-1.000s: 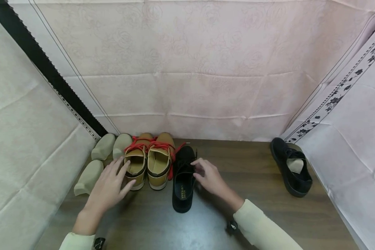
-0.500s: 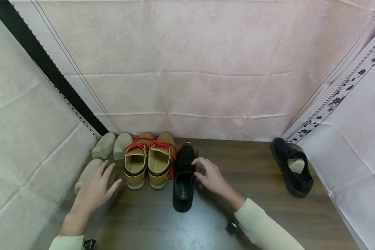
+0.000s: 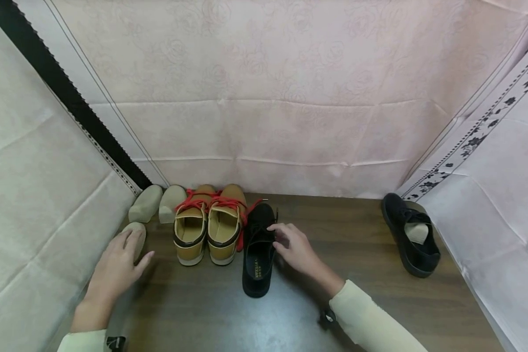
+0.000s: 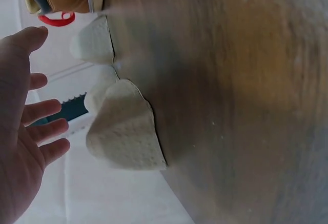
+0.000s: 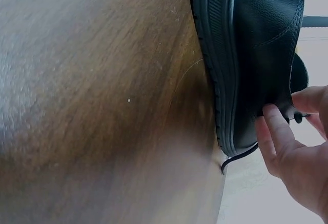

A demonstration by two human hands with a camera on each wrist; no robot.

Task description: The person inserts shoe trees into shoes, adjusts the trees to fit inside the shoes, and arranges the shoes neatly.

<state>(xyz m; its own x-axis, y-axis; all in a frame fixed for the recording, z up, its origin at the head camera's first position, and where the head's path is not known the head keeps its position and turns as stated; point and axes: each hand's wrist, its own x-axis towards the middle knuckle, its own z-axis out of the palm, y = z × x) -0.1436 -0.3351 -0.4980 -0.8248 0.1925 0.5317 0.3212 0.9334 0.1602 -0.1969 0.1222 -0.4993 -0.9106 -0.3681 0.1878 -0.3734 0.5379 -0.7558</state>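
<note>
My left hand (image 3: 114, 266) hovers over a pale moulded shoe insert (image 3: 137, 228) on the left, partly hiding it. In the left wrist view its fingers (image 4: 48, 129) are spread, apart from that same insert (image 4: 125, 129). My right hand (image 3: 292, 247) holds a black lace-up shoe (image 3: 256, 281) by its right side near the laces. The right wrist view has the fingertips (image 5: 274, 116) against the black leather upper and another digit at the opening's edge. Beside this shoe stand two tan shoes (image 3: 190, 252) with red laces, toes toward the back.
Two more pale inserts (image 3: 146, 204) lie in the back left corner. A second black shoe (image 3: 409, 252), with a pale insert inside, stands tilted by the right-hand cloth (image 3: 501, 210). Patterned cloth (image 3: 281, 132) walls the back; the floor (image 3: 334, 215) is brown wood-grain.
My left hand has moved left and down, from the left tan shoe to over the front pale insert. The right hand has stayed at the black shoe, which has not moved.
</note>
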